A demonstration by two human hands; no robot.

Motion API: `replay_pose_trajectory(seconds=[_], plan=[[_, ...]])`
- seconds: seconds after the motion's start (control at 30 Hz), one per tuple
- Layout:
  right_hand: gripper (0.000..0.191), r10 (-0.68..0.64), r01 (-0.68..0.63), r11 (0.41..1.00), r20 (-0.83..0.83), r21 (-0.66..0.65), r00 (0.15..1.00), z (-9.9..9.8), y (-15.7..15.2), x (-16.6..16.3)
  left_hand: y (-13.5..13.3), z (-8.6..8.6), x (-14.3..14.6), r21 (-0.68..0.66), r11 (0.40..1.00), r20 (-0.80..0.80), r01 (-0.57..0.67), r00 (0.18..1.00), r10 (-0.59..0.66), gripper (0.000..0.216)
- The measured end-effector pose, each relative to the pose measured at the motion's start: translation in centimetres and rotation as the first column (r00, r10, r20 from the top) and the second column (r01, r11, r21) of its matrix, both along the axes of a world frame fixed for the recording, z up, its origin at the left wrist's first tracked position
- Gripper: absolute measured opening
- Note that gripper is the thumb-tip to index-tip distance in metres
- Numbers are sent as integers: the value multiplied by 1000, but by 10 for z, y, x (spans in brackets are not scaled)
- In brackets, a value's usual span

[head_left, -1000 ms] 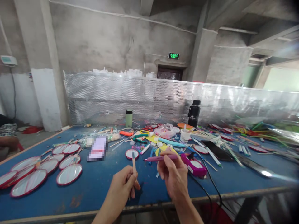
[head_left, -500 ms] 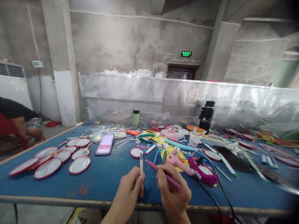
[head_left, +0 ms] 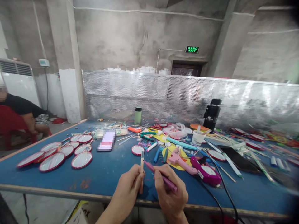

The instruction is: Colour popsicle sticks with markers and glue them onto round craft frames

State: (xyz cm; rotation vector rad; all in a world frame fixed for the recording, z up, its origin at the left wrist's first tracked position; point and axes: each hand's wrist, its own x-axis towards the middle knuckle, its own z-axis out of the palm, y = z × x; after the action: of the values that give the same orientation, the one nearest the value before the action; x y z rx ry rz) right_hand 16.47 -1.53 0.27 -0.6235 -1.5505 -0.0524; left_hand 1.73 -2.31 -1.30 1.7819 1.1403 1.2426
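Observation:
My left hand (head_left: pixel 128 191) is closed around a thin pale stick (head_left: pixel 141 160) that stands upright above the near edge of the blue table (head_left: pixel 105 174). My right hand (head_left: pixel 171 194) grips a purple pen-like tool (head_left: pixel 161 176), whose tip points left and up toward the stick. The two hands almost touch. Just beyond them lie a pink glue gun (head_left: pixel 178 160) on a yellow sheet and a magenta device (head_left: pixel 206 174) with a black cable.
Several red-rimmed round discs (head_left: pixel 66 154) lie at the table's left. Clutter of sticks, pens, a white cup (head_left: pixel 197 137), a green bottle (head_left: pixel 137 115), a black flask (head_left: pixel 212 111) and a phone (head_left: pixel 234 157) fills the middle and right. A seated person (head_left: pixel 22 113) is at far left.
The view swung left, bringing the seated person into sight. My right hand turned the purple tool from level to slanted, its tip now close to the stick in my left hand.

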Motion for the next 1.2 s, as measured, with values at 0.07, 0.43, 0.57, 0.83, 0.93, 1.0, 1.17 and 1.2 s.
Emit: replay_pose_trajectory(seconds=[0.07, 0.43, 0.57, 0.83, 0.93, 1.0, 1.17, 1.2], plan=[[15, 1, -1, 1000, 9, 4, 1000, 1, 0, -1, -1, 0, 0, 4, 1000, -18, -12, 1000, 12, 35], [14, -21, 20, 999, 39, 26, 999, 2, 1, -3, -1, 0, 0, 11, 1000, -30, -24, 999, 24, 36], [14, -13, 11, 1000, 44, 26, 999, 4, 2, -4, -2, -1, -1, 16, 1000, -22, -22, 1000, 22, 35], [14, -13, 12, 1000, 58, 19, 998, 4, 2, -5, -2, 0, 0, 33, 999, -32, -15, 999, 16, 33], [14, -3, 2, 1000, 63, 16, 998, 5, 2, -5, -1, 0, 0, 20, 1000, -36, -14, 999, 15, 34], [14, -3, 2, 1000, 62, 17, 998, 5, 3, -5, -2, 1, 0, 13, 1000, -40, -17, 999, 17, 34], [14, -7, 6, 1000, 70, 21, 998, 4, 3, -4, -3, 1, -1, 17, 1000, -49, -18, 999, 18, 34], [14, -13, 11, 1000, 70, 25, 997, 4, 3, -4, -3, 0, -1, 16, 1000, -50, -17, 999, 18, 34]])
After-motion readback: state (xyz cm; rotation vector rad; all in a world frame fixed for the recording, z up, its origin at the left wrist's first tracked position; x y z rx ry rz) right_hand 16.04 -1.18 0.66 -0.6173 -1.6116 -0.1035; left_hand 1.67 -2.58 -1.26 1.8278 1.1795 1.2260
